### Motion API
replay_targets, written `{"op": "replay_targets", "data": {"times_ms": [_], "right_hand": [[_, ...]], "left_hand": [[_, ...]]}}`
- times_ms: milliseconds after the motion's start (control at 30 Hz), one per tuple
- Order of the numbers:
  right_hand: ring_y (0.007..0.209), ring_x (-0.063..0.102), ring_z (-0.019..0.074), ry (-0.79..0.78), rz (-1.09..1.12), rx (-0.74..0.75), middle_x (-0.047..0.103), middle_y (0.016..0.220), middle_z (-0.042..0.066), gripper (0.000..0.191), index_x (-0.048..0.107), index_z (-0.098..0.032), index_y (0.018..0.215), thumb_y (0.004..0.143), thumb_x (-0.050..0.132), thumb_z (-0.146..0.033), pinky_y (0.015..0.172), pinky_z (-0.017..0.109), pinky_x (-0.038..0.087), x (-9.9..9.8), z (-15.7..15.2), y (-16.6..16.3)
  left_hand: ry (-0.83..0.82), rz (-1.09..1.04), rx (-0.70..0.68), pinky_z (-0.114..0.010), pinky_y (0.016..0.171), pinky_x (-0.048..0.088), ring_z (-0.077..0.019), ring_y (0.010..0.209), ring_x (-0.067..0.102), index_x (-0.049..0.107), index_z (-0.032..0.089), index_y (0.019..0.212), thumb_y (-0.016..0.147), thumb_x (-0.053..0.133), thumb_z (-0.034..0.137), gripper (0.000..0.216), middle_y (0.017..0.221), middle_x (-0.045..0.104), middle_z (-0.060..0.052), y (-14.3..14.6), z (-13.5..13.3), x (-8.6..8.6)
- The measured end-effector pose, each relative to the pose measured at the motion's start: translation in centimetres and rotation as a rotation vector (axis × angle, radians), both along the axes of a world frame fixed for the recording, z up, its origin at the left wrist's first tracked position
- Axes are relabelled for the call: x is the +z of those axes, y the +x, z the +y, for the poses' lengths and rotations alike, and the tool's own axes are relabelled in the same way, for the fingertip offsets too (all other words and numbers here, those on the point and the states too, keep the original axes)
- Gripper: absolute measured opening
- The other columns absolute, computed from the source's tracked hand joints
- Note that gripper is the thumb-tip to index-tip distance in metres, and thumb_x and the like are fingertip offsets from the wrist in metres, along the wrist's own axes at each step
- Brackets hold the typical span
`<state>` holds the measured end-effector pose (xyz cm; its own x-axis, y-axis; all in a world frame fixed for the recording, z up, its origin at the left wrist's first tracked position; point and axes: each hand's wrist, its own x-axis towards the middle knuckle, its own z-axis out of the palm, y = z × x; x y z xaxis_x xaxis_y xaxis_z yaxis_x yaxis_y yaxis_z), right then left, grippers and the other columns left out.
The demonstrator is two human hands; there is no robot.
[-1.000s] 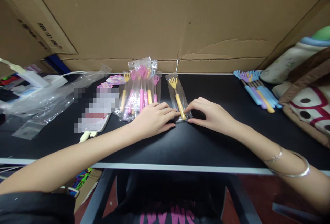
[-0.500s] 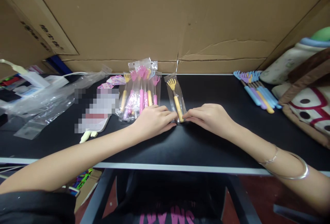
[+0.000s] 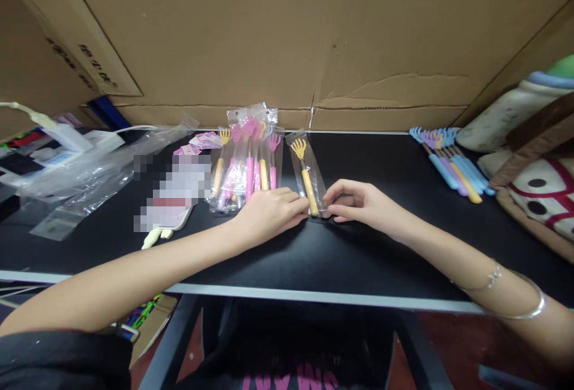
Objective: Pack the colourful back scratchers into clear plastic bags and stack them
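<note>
A yellow back scratcher (image 3: 309, 191) lies inside a clear plastic bag (image 3: 319, 182), its claw end pointing away from me. My left hand (image 3: 271, 212) rests on the table with its fingers closed at the bag's lower left edge. At the lower right corner, my right hand (image 3: 361, 203) pinches the bag's edge between thumb and fingers, with a gap showing inside the curl of the hand. Just beyond my left hand lies a pile of bagged back scratchers (image 3: 249, 162), mostly pink and yellow.
Unbagged back scratchers (image 3: 452, 165) lie fanned at the right, beside a brown and white bag (image 3: 538, 192) and a bottle (image 3: 502, 109). Leftward are a phone (image 3: 177, 192), pink cards (image 3: 206, 140), empty plastic bags (image 3: 98, 168) and a white charger (image 3: 67, 137). Cardboard (image 3: 287, 37) walls the back.
My right hand's fingers have bent and lifted into a more rounded pinch at the bag's corner. My left hand stays in place; the view has shifted slightly.
</note>
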<state>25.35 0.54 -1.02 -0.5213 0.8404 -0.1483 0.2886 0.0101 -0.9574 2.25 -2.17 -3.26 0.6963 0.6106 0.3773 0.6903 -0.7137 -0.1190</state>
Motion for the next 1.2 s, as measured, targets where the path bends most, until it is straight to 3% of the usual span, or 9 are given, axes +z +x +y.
{"op": "replay_targets", "data": {"times_ms": [100, 300, 500, 867, 1033, 1200], "right_hand": [[0.087, 0.069, 0.0162, -0.123, 0.069, -0.053, 0.067, 0.086, 0.0, 0.033, 0.063, -0.02, 0.087, 0.066, 0.084, -0.035, 0.081, 0.033, 0.059, -0.3, 0.0, 0.0], [0.092, 0.068, 0.015, -0.214, 0.139, -0.111, 0.066, 0.093, -0.001, 0.037, 0.062, -0.022, 0.09, 0.063, 0.086, -0.033, 0.088, 0.033, 0.057, -0.3, -0.1, -0.5], [0.087, 0.068, 0.0145, -0.157, 0.134, -0.142, 0.066, 0.091, -0.002, 0.037, 0.062, -0.021, 0.088, 0.062, 0.085, -0.033, 0.087, 0.035, 0.057, -0.4, 0.5, -1.7], [0.07, 0.062, 0.0127, -0.039, 0.182, -0.152, 0.063, 0.075, -0.003, 0.041, 0.06, -0.021, 0.086, 0.057, 0.085, -0.033, 0.063, 0.027, 0.052, -1.6, 1.4, -2.8], [0.07, 0.063, 0.0126, -0.115, 0.236, -0.184, 0.063, 0.079, -0.003, 0.042, 0.059, -0.021, 0.083, 0.054, 0.087, -0.031, 0.065, 0.028, 0.052, -1.4, 1.1, -2.9], [0.08, 0.064, 0.0143, -0.113, 0.282, -0.194, 0.062, 0.085, -0.003, 0.039, 0.058, -0.022, 0.08, 0.056, 0.087, -0.03, 0.076, 0.032, 0.055, 0.0, 0.6, -2.9]], "left_hand": [[0.012, -0.013, -0.015, -0.025, 0.056, 0.038, -0.015, 0.077, 0.066, 0.061, 0.018, 0.089, 0.101, 0.048, 0.031, 0.021, 0.079, 0.068, 0.001, -0.1, 0.2, -0.1], [0.025, 0.029, 0.005, -0.025, 0.054, 0.038, -0.015, 0.075, 0.066, 0.06, 0.018, 0.091, 0.098, 0.055, 0.035, 0.019, 0.079, 0.068, 0.001, -0.2, 0.4, -0.2], [-0.021, 0.05, 0.024, -0.025, 0.057, 0.042, -0.0156, 0.08, 0.066, 0.059, 0.018, 0.095, 0.099, 0.052, 0.032, 0.016, 0.084, 0.068, 0.0, 0.0, 0.4, -0.2], [0.026, 0.063, 0.015, -0.025, 0.056, 0.042, -0.0157, 0.078, 0.064, 0.059, 0.018, 0.092, 0.099, 0.052, 0.028, 0.014, 0.081, 0.066, 0.0, 0.1, 0.3, 0.1], [0.091, 0.052, -0.008, -0.025, 0.055, 0.042, -0.0156, 0.076, 0.063, 0.058, 0.018, 0.087, 0.101, 0.045, 0.025, 0.02, 0.076, 0.064, 0.0, 0.0, 0.3, 0.0], [0.153, 0.04, -0.019, -0.023, 0.054, 0.041, -0.0143, 0.071, 0.061, 0.057, 0.018, 0.087, 0.101, 0.043, 0.019, 0.02, 0.073, 0.062, 0.0, -0.3, 0.2, 0.7]]}}
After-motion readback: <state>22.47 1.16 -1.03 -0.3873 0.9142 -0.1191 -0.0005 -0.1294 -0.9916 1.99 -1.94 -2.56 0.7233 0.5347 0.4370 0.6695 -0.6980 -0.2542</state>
